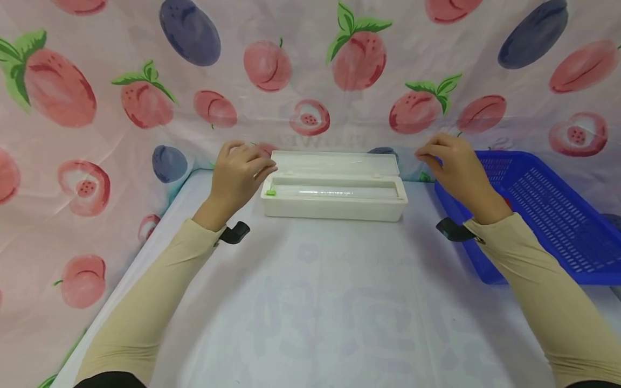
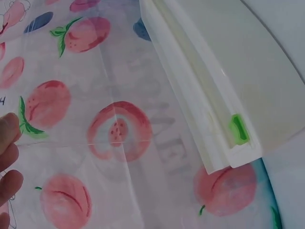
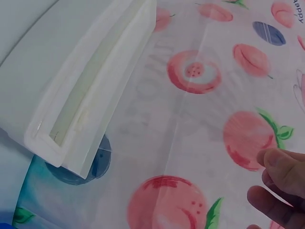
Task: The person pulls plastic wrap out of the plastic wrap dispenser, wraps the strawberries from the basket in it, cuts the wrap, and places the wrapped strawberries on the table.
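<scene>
A long white box (image 1: 335, 210) with its lid (image 1: 335, 163) raised at the back stands on the table. Inside lies a clear, shiny roll (image 1: 335, 192), apparently plastic film, and a small green slider (image 1: 270, 192) sits at the left end. My left hand (image 1: 237, 175) hovers beside the box's left end, its fingers loosely bent. Off the right end, my right hand (image 1: 453, 167) is raised, thumb and forefinger close together. Nothing can be made out between the fingers of either hand. Only fingertips show in the left wrist and right wrist views.
A blue perforated plastic basket (image 1: 548, 215) stands at the right, partly behind my right forearm; a bit of something red shows at its inner side. A white cloth (image 1: 310, 302) covers the table. Fruit-printed sheeting (image 1: 310, 70) hangs behind and at the left.
</scene>
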A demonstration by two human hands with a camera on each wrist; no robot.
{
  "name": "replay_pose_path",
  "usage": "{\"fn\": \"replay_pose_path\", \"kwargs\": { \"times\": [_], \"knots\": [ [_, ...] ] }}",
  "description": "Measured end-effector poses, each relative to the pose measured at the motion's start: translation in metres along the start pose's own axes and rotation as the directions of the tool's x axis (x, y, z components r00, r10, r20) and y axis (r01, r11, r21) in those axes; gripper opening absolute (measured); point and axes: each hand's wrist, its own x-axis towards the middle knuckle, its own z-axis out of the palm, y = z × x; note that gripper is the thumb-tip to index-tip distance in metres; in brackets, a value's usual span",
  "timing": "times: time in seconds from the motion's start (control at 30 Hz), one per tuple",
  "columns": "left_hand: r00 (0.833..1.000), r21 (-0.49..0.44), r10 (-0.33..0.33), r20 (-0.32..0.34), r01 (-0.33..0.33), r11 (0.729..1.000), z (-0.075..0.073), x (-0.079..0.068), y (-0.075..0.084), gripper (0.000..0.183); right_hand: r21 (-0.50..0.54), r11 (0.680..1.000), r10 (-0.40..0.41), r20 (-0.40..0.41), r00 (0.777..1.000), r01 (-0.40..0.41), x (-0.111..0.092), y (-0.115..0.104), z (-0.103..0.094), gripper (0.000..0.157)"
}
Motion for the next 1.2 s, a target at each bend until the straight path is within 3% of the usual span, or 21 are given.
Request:
{"fn": "replay_pose_path", "kwargs": {
  "times": [0.17, 0.3, 0.33, 0.4, 0.5, 0.53, 0.57, 0.67, 0.73, 1.0, 1.07, 1.2],
  "knots": [
    [0.995, -0.014, 0.093, -0.024, -0.093, 0.996, -0.008, -0.013, 0.004, 0.01, -0.001, 0.998, -0.058, 0.056, 0.997, 0.058, -0.014, -0.008, -0.009, 0.016],
    [0.985, -0.057, 0.173, -0.017, -0.174, 0.983, -0.016, -0.03, 0.008, 0.011, 0.032, 0.982, -0.188, 0.111, 0.976, 0.186, -0.029, -0.015, -0.015, 0.022],
    [0.982, -0.073, 0.19, -0.01, -0.191, 0.979, -0.018, -0.035, 0.01, 0.011, 0.044, 0.973, -0.228, 0.122, 0.966, 0.224, -0.032, -0.017, -0.015, 0.021],
    [0.974, -0.103, 0.224, 0.001, -0.223, 0.969, -0.021, -0.043, 0.013, 0.011, 0.066, 0.956, -0.292, 0.145, 0.945, 0.285, -0.039, -0.021, -0.015, 0.003],
    [0.965, -0.147, 0.26, 0.025, -0.254, 0.956, -0.023, -0.056, 0.016, 0.012, 0.079, 0.937, -0.348, 0.175, 0.921, 0.339, -0.047, -0.025, -0.013, 0.035],
    [0.963, -0.161, 0.267, 0.034, -0.259, 0.953, -0.023, -0.06, 0.017, 0.013, 0.081, 0.934, -0.356, 0.188, 0.915, 0.347, -0.05, -0.026, -0.012, 0.036],
    [0.961, -0.173, 0.275, 0.043, -0.264, 0.949, -0.023, -0.064, 0.018, 0.015, 0.081, 0.935, -0.354, 0.201, 0.913, 0.345, -0.052, -0.028, -0.011, 0.035],
    [0.954, -0.2, 0.292, 0.072, -0.273, 0.941, -0.023, -0.072, 0.021, 0.019, 0.075, 0.944, -0.33, 0.245, 0.912, 0.321, -0.058, -0.031, -0.009, 0.007],
    [0.951, -0.21, 0.299, 0.078, -0.277, 0.938, -0.022, -0.075, 0.022, 0.021, 0.075, 0.949, -0.314, 0.265, 0.912, 0.306, -0.061, -0.032, -0.008, 0.024],
    [0.952, -0.209, 0.301, 0.05, -0.285, 0.936, -0.02, -0.075, 0.024, 0.022, 0.071, 0.955, -0.294, 0.326, 0.898, 0.287, -0.063, -0.034, -0.008, 0.024],
    [0.957, -0.19, 0.287, 0.035, -0.275, 0.942, -0.019, -0.072, 0.024, 0.019, 0.063, 0.958, -0.284, 0.293, 0.913, 0.279, -0.061, -0.033, -0.01, 0.024],
    [0.973, -0.1, 0.23, -0.022, -0.232, 0.968, -0.018, -0.055, 0.019, 0.011, 0.021, 0.977, -0.211, 0.175, 0.962, 0.211, -0.045, -0.029, -0.015, 0.022]
  ]
}}
